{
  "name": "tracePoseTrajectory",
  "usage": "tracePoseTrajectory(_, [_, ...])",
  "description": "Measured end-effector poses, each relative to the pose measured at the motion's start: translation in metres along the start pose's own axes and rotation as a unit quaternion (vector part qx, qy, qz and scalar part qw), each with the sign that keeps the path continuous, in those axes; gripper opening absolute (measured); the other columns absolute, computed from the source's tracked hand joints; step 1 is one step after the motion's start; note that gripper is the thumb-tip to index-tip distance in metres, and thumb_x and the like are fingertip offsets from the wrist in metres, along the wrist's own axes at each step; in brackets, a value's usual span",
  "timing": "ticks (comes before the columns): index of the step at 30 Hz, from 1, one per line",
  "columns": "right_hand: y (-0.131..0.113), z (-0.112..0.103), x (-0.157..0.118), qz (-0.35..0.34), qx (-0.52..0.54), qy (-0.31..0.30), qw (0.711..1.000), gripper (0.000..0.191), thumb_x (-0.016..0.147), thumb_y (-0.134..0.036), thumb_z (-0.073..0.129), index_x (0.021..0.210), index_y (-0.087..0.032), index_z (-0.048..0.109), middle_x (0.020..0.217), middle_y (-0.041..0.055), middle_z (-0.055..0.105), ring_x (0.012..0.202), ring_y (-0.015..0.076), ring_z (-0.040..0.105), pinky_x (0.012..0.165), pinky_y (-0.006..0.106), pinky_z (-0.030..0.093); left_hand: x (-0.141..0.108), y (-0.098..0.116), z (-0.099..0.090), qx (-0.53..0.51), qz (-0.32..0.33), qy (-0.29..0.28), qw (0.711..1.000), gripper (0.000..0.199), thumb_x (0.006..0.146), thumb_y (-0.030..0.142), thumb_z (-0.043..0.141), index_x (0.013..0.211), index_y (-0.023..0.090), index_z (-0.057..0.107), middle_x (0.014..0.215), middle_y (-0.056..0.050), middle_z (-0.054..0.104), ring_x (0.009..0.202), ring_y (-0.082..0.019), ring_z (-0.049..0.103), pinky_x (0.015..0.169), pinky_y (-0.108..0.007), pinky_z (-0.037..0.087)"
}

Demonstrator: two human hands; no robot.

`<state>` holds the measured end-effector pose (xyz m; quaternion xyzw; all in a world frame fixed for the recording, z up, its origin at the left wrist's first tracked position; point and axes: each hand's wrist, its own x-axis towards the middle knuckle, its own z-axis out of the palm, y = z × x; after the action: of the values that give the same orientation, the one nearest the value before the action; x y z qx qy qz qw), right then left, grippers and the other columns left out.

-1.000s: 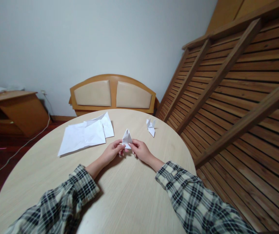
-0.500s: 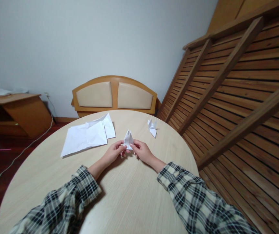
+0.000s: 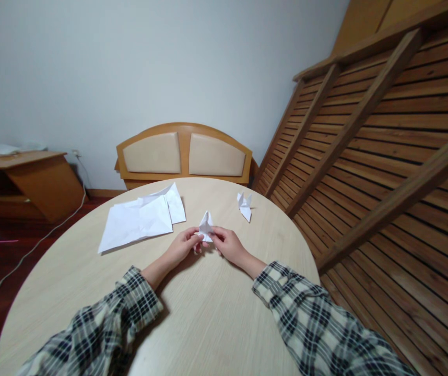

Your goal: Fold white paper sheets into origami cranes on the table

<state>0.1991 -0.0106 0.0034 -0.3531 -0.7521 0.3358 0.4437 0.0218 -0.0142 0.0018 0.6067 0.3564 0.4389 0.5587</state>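
Observation:
Between my two hands is a small white folded paper figure [image 3: 205, 223] with pointed tips standing up. My left hand [image 3: 186, 244] pinches its left lower side between thumb and fingers. On the right side, my right hand [image 3: 228, 244] grips it with the thumb pressed near the middle of the folds. Parts of the figure's lower edge are hidden by my fingers. A second white folded paper figure [image 3: 245, 207], with two upright points and a pointed flap toward me, stands on the table beyond my right hand.
White paper sheets [image 3: 138, 222] lie overlapping at the left of the round wooden table [image 3: 208, 324]. Behind it stands a padded headboard [image 3: 185, 151] by the wall. A slatted wooden frame [image 3: 365, 156] leans along the right. A desk [image 3: 39, 183] and a cable [image 3: 32, 250] are at left.
My right thumb and fingers have shifted slightly inward and up on the paper figure, and its right-hand point looks altered. The left hand stays nearly in place.

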Motion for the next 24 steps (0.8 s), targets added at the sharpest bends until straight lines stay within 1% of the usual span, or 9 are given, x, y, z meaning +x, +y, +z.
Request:
tracePoseTrajectory(2, [0.000, -0.001, 0.000, -0.019, -0.013, -0.004, 1.000, 0.036, 0.083, -0.012, 0.046, 0.109, -0.019, 0.069, 0.097, 0.0051, 0.071, 0.082, 0.0158, 0.063, 0.076, 0.029, 0.048, 0.001, -0.001, -0.001, -0.011, -0.004, 0.005, 1.000, 0.029, 0.080, 0.036, 0.062, 0.096, 0.011, 0.064, 0.069, -0.004, 0.066, 0.052, -0.010, 0.050, 0.053, -0.024, 0.040])
tracePoseTrajectory(3, [0.000, -0.001, -0.001, -0.019, -0.017, -0.008, 1.000, 0.039, 0.082, -0.010, 0.045, 0.110, -0.020, 0.069, 0.097, 0.0045, 0.072, 0.082, 0.0157, 0.063, 0.076, 0.029, 0.048, 0.001, -0.001, -0.001, -0.017, -0.005, 0.007, 1.000, 0.027, 0.079, 0.034, 0.062, 0.094, 0.011, 0.064, 0.069, -0.004, 0.065, 0.052, -0.010, 0.051, 0.053, -0.024, 0.040])
tracePoseTrajectory(6, [0.001, -0.001, -0.002, -0.001, -0.025, -0.019, 1.000, 0.042, 0.082, -0.008, 0.044, 0.113, -0.021, 0.069, 0.087, 0.0032, 0.072, 0.067, 0.0126, 0.060, 0.065, 0.024, 0.046, 0.003, -0.003, -0.002, -0.034, -0.009, 0.012, 0.999, 0.023, 0.077, 0.029, 0.062, 0.091, 0.011, 0.065, 0.070, -0.004, 0.064, 0.053, -0.009, 0.051, 0.054, -0.023, 0.040])
tracePoseTrajectory(10, [0.005, -0.001, -0.004, 0.023, -0.017, -0.035, 0.999, 0.045, 0.082, -0.006, 0.043, 0.115, -0.021, 0.068, 0.070, 0.0004, 0.067, 0.048, 0.0075, 0.050, 0.049, 0.019, 0.039, 0.003, -0.007, -0.004, -0.053, -0.019, 0.025, 0.998, 0.024, 0.076, 0.027, 0.063, 0.095, 0.012, 0.065, 0.069, -0.002, 0.062, 0.054, -0.009, 0.050, 0.053, -0.022, 0.038])
tracePoseTrajectory(12, [0.006, 0.000, -0.004, 0.037, -0.005, -0.042, 0.998, 0.045, 0.082, -0.006, 0.043, 0.117, -0.021, 0.067, 0.063, -0.0015, 0.063, 0.043, 0.0064, 0.048, 0.046, 0.018, 0.037, 0.003, -0.009, -0.004, -0.065, -0.025, 0.033, 0.997, 0.025, 0.075, 0.027, 0.064, 0.094, 0.012, 0.066, 0.065, 0.000, 0.059, 0.053, -0.008, 0.048, 0.052, -0.021, 0.036])
tracePoseTrajectory(15, [0.007, -0.001, -0.004, 0.050, 0.009, -0.051, 0.997, 0.045, 0.084, -0.007, 0.043, 0.119, -0.021, 0.066, 0.057, -0.0031, 0.057, 0.041, 0.0059, 0.047, 0.043, 0.017, 0.036, 0.003, -0.009, -0.004, -0.082, -0.029, 0.041, 0.995, 0.026, 0.073, 0.027, 0.066, 0.094, 0.012, 0.067, 0.063, 0.001, 0.056, 0.052, -0.008, 0.045, 0.051, -0.021, 0.034])
tracePoseTrajectory(19, [0.009, -0.001, -0.004, 0.061, 0.023, -0.061, 0.996, 0.043, 0.085, -0.010, 0.043, 0.120, -0.021, 0.065, 0.056, -0.0033, 0.054, 0.041, 0.0059, 0.047, 0.042, 0.017, 0.036, 0.003, -0.007, -0.002, -0.094, -0.024, 0.035, 0.995, 0.029, 0.074, 0.032, 0.068, 0.095, 0.012, 0.067, 0.064, 0.001, 0.055, 0.052, -0.008, 0.043, 0.050, -0.021, 0.031])
tracePoseTrajectory(21, [0.010, -0.001, -0.004, 0.064, 0.032, -0.063, 0.995, 0.043, 0.085, -0.011, 0.043, 0.121, -0.020, 0.065, 0.057, -0.0027, 0.056, 0.042, 0.0060, 0.048, 0.042, 0.017, 0.037, 0.003, -0.006, -0.002, -0.095, -0.020, 0.029, 0.995, 0.030, 0.075, 0.034, 0.069, 0.095, 0.012, 0.067, 0.063, 0.001, 0.054, 0.052, -0.008, 0.041, 0.049, -0.021, 0.030])
tracePoseTrajectory(24, [0.010, 0.000, -0.004, 0.061, 0.045, -0.065, 0.995, 0.042, 0.084, -0.011, 0.043, 0.117, -0.020, 0.067, 0.068, 0.0007, 0.063, 0.045, 0.0057, 0.050, 0.043, 0.017, 0.039, 0.003, -0.006, -0.001, -0.096, -0.014, 0.021, 0.995, 0.032, 0.076, 0.036, 0.069, 0.098, 0.013, 0.067, 0.064, 0.001, 0.054, 0.052, -0.007, 0.041, 0.049, -0.021, 0.030])
